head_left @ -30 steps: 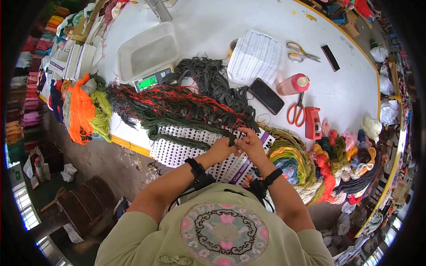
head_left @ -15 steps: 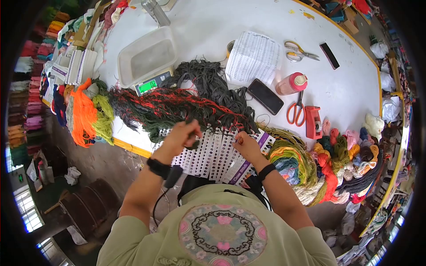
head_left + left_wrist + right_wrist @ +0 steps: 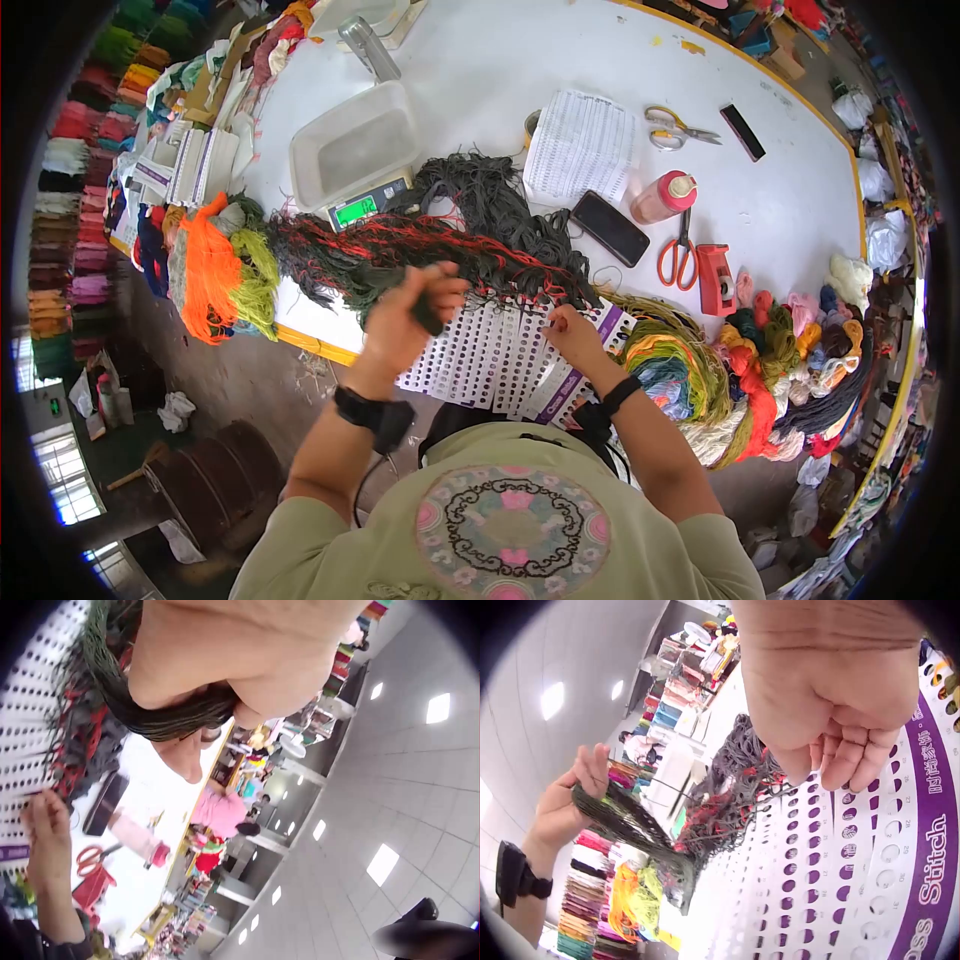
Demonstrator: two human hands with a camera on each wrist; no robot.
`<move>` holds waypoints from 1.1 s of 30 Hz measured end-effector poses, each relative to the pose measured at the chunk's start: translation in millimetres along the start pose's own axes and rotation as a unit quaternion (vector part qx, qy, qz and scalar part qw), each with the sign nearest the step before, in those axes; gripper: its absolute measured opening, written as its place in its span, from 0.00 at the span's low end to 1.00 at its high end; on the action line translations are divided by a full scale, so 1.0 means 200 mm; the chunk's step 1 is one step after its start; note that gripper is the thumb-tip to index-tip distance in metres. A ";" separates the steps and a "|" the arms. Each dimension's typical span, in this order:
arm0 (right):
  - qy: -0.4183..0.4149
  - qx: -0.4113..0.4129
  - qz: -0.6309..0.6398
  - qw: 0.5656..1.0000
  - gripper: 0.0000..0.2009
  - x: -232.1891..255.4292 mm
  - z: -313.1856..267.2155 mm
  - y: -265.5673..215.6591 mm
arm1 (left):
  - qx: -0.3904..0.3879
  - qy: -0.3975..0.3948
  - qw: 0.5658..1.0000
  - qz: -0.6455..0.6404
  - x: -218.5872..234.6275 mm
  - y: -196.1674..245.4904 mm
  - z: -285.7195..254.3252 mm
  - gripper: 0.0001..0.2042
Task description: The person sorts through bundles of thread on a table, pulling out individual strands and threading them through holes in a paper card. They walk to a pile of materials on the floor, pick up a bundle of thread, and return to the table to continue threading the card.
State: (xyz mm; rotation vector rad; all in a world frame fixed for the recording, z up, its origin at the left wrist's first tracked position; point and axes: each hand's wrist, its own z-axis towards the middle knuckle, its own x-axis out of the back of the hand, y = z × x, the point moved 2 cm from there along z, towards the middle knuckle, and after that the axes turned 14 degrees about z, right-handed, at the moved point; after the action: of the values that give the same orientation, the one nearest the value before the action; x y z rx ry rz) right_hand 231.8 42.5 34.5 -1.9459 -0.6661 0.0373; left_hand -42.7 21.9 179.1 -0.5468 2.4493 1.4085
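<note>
My left hand (image 3: pixel 398 325) is raised over the left part of the punched cards (image 3: pixel 480 350), fingers curled round a dark green thread bundle (image 3: pixel 169 720). In the right wrist view the bundle (image 3: pixel 630 817) hangs as a loop from that hand (image 3: pixel 562 806). My right hand (image 3: pixel 578 338) is low over the cards near the purple-banded one, its fingertips (image 3: pixel 46 796) together on a thin dark strand. Behind both hands lies a heap of dark and red threads (image 3: pixel 430 240). The right wrist view shows my curled right fingers (image 3: pixel 855 754) above the card holes.
A scale (image 3: pixel 357 210) with a clear tray (image 3: pixel 350 140) stands behind the heap. Further right are a phone (image 3: pixel 610 228), pink bottle (image 3: pixel 662 197), red-handled scissors (image 3: pixel 678 262) and red tape dispenser (image 3: pixel 714 280). Coloured skeins (image 3: pixel 209 270) hang over the left edge; more coils (image 3: pixel 680 370) lie right.
My left hand has moved left, away from my right hand, with the green bundle, and turned upward. My right hand has stayed near the same cards. The head view has shifted slightly.
</note>
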 end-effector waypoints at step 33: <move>0.104 0.248 0.170 0.948 0.06 -0.40 -0.76 -0.86 | 0.046 -0.296 0.954 -0.029 -0.15 -0.05 -0.46 0.22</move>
State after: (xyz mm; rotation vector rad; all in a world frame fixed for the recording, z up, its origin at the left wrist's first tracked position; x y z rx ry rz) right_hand 137.5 -66.3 230.8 -1.5251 -0.1499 0.1933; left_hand -14.9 -58.0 229.0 -0.1372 1.9820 1.2041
